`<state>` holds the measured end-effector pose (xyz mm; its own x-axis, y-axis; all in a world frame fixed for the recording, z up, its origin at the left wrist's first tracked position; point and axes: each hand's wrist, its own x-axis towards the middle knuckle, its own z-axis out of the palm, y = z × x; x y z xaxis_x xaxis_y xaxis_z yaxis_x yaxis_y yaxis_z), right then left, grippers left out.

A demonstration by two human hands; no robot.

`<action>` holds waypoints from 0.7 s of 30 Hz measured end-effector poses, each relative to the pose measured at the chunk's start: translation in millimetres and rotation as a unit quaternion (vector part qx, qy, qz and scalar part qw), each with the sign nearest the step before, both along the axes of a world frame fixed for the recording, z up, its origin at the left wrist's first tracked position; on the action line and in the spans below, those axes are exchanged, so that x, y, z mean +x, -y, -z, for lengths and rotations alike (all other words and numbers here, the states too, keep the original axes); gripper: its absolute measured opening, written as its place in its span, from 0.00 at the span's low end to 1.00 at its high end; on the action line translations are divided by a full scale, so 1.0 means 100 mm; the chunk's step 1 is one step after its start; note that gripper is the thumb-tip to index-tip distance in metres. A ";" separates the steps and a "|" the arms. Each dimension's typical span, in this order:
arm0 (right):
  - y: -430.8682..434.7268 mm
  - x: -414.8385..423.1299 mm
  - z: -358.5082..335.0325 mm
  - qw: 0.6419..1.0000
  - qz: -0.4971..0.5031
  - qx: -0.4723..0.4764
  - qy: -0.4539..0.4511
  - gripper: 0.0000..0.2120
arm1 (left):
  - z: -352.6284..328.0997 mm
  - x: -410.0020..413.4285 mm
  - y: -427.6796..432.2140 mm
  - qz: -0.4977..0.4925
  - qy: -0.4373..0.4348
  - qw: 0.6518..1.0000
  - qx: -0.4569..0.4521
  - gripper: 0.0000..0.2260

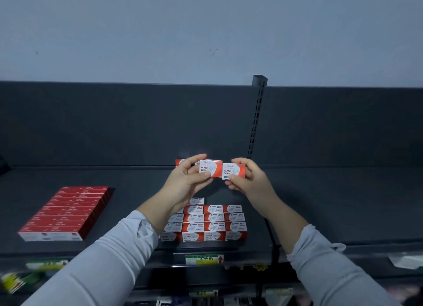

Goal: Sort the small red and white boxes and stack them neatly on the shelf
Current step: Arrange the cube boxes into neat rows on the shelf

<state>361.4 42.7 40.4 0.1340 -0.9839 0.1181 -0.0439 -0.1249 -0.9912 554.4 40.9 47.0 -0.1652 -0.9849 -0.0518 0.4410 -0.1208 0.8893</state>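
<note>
Two glossy rectangular cartons (210,171), matte shelf (137,180)

two boxes side by side above the shelf (114,173)
the left hand (185,182) holds the left box (211,168) just beside the right box (233,171) in the right hand (249,182). in front of them a block of boxes (214,223) sits at the shelf's front edge; a flat pack (66,212) lies well to its left; more boxes (179,162) stand behind the left hand.
</note>
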 end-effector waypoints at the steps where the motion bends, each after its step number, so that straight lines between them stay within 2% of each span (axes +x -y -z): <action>1: 0.00 0.00 0.00 1.000 -0.004 0.013 0.025 0.14 | -0.01 0.00 -0.02 0.000 -0.012 1.000 0.005 0.18; 4: -0.01 0.01 -0.03 0.996 -0.012 0.038 0.076 0.13 | -0.02 0.01 -0.05 -0.005 -0.041 0.999 0.022 0.14; 10: -0.03 0.01 -0.04 0.994 -0.021 0.040 0.095 0.12 | -0.02 0.02 -0.08 -0.009 -0.045 0.999 0.023 0.13; 17: -0.01 0.03 -0.01 0.994 -0.013 0.053 0.092 0.10 | 0.01 0.05 -0.05 -0.002 0.021 1.000 0.014 0.12; 21: 0.02 0.03 0.00 0.997 0.004 0.050 0.052 0.10 | 0.08 0.08 -0.01 0.007 0.076 0.997 0.003 0.12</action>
<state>364.0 41.2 40.7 0.1187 -0.9924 0.0318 0.0592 -0.0249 -0.9979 562.4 41.6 38.9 -0.1679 -0.9823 -0.0831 0.3003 -0.1313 0.9448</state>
